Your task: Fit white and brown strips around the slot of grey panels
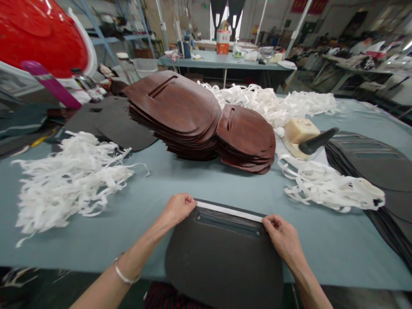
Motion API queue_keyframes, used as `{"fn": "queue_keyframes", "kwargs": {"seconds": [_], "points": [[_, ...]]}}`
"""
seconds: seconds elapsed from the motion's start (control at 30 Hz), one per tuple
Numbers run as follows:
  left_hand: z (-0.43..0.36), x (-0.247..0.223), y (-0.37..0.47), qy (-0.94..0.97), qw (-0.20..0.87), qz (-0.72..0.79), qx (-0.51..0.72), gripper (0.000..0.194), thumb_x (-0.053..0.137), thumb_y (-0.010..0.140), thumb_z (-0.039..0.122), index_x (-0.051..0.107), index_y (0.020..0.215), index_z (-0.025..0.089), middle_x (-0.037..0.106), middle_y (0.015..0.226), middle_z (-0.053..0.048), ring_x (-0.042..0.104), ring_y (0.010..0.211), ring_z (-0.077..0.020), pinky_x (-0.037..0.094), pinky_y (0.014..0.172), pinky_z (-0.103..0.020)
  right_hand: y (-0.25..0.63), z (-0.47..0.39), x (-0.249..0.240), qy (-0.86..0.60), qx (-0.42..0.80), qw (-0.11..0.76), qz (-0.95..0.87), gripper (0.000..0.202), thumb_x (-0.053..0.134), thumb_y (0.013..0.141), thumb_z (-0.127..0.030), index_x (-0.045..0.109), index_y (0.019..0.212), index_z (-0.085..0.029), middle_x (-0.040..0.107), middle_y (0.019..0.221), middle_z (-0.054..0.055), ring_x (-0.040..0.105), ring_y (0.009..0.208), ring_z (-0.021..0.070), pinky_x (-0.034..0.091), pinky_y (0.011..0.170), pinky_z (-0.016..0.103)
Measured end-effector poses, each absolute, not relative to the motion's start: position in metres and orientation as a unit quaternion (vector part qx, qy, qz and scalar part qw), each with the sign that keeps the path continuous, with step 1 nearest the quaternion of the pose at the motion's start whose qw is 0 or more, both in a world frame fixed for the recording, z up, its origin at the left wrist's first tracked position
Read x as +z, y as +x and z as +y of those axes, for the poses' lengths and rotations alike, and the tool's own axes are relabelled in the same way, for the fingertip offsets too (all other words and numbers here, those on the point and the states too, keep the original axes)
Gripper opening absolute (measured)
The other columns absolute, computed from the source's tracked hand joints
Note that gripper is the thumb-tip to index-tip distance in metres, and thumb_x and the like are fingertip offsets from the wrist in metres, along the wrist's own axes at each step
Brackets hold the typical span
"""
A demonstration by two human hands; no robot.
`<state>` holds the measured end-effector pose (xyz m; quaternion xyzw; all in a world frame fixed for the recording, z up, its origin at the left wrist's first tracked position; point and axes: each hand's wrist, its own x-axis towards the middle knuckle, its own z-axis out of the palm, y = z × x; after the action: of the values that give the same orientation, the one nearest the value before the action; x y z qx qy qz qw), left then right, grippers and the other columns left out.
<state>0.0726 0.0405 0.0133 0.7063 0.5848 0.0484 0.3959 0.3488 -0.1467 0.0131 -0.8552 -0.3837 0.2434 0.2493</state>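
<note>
A dark, rounded panel (225,262) with a long slot lies at the table's front edge, its lower part reaching past the edge. Along its top edge runs a white strip (228,211), stretched straight above the slot. My left hand (180,209) pinches the strip's left end at the panel's top left corner. At the other end, my right hand (280,234) is closed on the strip with thumb and finger, touching the panel's top right corner.
Brown slotted panels are stacked in a large pile (180,103) and a smaller pile (246,133) beyond the hands. White strips lie heaped at left (74,176), right (331,184) and behind. A block with a black horn-shaped piece (318,140) and dark panels (373,159) are at right.
</note>
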Motion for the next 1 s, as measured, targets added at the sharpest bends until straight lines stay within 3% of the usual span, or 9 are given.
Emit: {"fn": "queue_keyframes", "kwargs": {"seconds": [0.6, 0.73, 0.87, 1.0], "points": [[0.041, 0.014, 0.075, 0.745, 0.333, 0.578, -0.01, 0.034, 0.047, 0.074, 0.049, 0.062, 0.076, 0.018, 0.062, 0.057, 0.0, 0.057, 0.057, -0.0176, 0.035, 0.055, -0.025, 0.345, -0.14, 0.021, -0.879, 0.225, 0.25, -0.337, 0.019, 0.049, 0.075, -0.034, 0.057, 0.065, -0.021, 0.058, 0.057, -0.003, 0.051, 0.055, 0.0118, 0.029, 0.053, 0.022], [0.036, 0.015, 0.077, 0.746, 0.302, 0.594, -0.008, 0.031, 0.047, 0.077, 0.048, 0.057, 0.082, 0.019, 0.064, 0.068, -0.001, 0.06, 0.064, -0.0183, 0.037, 0.06, -0.026, 0.346, -0.138, 0.019, -0.892, 0.205, 0.218, -0.34, 0.015, 0.051, 0.076, -0.032, 0.056, 0.068, -0.021, 0.058, 0.06, -0.003, 0.051, 0.057, 0.0118, 0.027, 0.054, 0.022], [0.029, 0.014, 0.077, 0.757, 0.228, 0.612, 0.016, 0.042, 0.046, 0.08, 0.051, 0.05, 0.104, 0.017, 0.062, 0.084, -0.005, 0.061, 0.073, -0.0215, 0.04, 0.062, -0.029, 0.346, -0.137, 0.023, -0.902, 0.182, 0.175, -0.351, 0.01, 0.054, 0.077, -0.027, 0.054, 0.085, -0.021, 0.056, 0.061, -0.004, 0.049, 0.057, 0.0117, 0.025, 0.054, 0.023], [0.023, 0.015, 0.076, 0.797, 0.166, 0.579, 0.046, 0.038, 0.044, 0.084, 0.044, 0.05, 0.109, 0.017, 0.056, 0.105, -0.01, 0.057, 0.095, -0.0247, 0.043, 0.077, -0.033, 0.331, -0.132, 0.03, -0.875, 0.105, 0.125, -0.455, 0.012, 0.047, 0.082, -0.017, 0.057, 0.089, -0.021, 0.056, 0.071, 0.0, 0.048, 0.059, 0.0123, 0.025, 0.055, 0.024]]}}
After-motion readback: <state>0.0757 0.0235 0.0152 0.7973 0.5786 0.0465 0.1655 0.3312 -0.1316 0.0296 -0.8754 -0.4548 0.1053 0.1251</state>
